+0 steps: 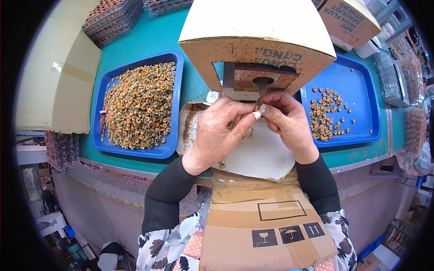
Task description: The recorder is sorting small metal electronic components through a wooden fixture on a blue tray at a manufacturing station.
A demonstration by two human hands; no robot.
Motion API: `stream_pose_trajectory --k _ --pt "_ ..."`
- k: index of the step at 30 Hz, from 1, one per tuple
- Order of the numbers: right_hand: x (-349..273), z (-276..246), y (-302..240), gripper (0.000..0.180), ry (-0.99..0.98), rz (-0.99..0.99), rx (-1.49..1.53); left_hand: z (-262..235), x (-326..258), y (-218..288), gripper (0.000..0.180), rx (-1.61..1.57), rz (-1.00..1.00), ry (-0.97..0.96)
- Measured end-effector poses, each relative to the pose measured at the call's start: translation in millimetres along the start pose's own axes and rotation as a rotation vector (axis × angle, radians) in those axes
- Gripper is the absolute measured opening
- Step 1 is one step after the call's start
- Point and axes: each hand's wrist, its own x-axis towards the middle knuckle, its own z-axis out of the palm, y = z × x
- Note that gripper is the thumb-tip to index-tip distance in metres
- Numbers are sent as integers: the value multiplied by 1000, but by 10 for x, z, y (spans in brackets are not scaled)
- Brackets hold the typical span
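Note:
Pinched between the fingertips of my left hand (224, 126) and my right hand (287, 121) is a small copper-wound ring coil (257, 107). Its wire ends point up at a narrow grey tip (261, 87) below a dark round opening. That opening is inside a cardboard box (212, 58) with a cut-out front. More coils (232, 124) are tucked in my left fingers. White wrapping covers some fingertips. Under both hands lies a white sheet (264, 156) dusted with brown specks, with a loose coil (222, 164) near its front edge.
On the green table, a blue tray (131, 153) heaped with coils stands left; another blue tray (361, 99) with fewer coils stands right. Cardboard (271, 226) covers my lap. Stacked trays (113, 20) stand back left, a carton (350, 22) back right. A cardboard sheet (56, 77) borders the left.

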Motion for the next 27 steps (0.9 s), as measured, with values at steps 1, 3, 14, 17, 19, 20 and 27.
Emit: stream_pose_trajectory --k 1,3,14,17,19,20,27 --pt "1 -4 -5 21 -3 2 0 0 5 11 14 2 -2 2" --pt "10 -16 -18 21 -23 39 90 -2 24 31 13 -39 35 12" --pt "30 -39 -75 18 -48 103 263 44 92 125 10 -67 41 86" --pt "29 -32 -78 18 -42 99 269 44 114 130 10 -50 59 87" --pt "28 -16 -72 17 -38 97 270 40 126 124 10 -38 73 91" --pt "26 2 -64 18 -14 90 274 38 130 109 9 -47 62 80" --pt "19 36 -52 18 22 77 312 14 176 83 8 -48 46 42"
